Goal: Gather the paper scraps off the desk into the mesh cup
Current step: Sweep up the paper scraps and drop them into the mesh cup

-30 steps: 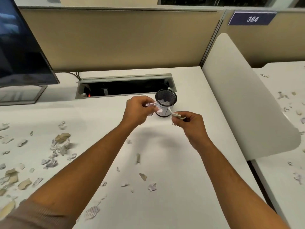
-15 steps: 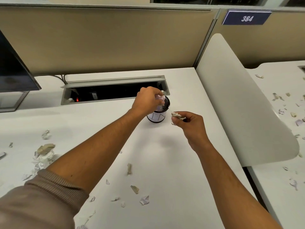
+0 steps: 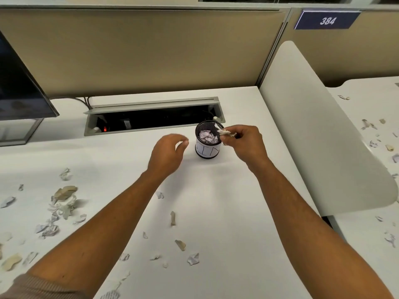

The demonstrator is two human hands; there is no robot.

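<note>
A black mesh cup (image 3: pixel 207 147) with a white label stands on the white desk (image 3: pixel 226 201), crumpled paper visible inside it. My right hand (image 3: pixel 246 145) pinches a paper scrap (image 3: pixel 225 132) right at the cup's right rim. My left hand (image 3: pixel 167 155) hovers just left of the cup, fingers loosely curled and apart, holding nothing. Several paper scraps (image 3: pixel 62 203) lie heaped at the left of the desk, and smaller scraps (image 3: pixel 180 244) are scattered between my forearms.
An open cable tray (image 3: pixel 151 119) runs behind the cup. A monitor (image 3: pixel 19 93) stands at far left. A rounded white divider (image 3: pixel 313 130) borders the desk on the right, with a neighbouring desk (image 3: pixel 367 147) beyond it also littered with scraps. A beige partition closes the back.
My left hand has dropped its scraps into the cup and drawn back to the left, now empty. My right hand has moved up to the cup's rim with its scrap.
</note>
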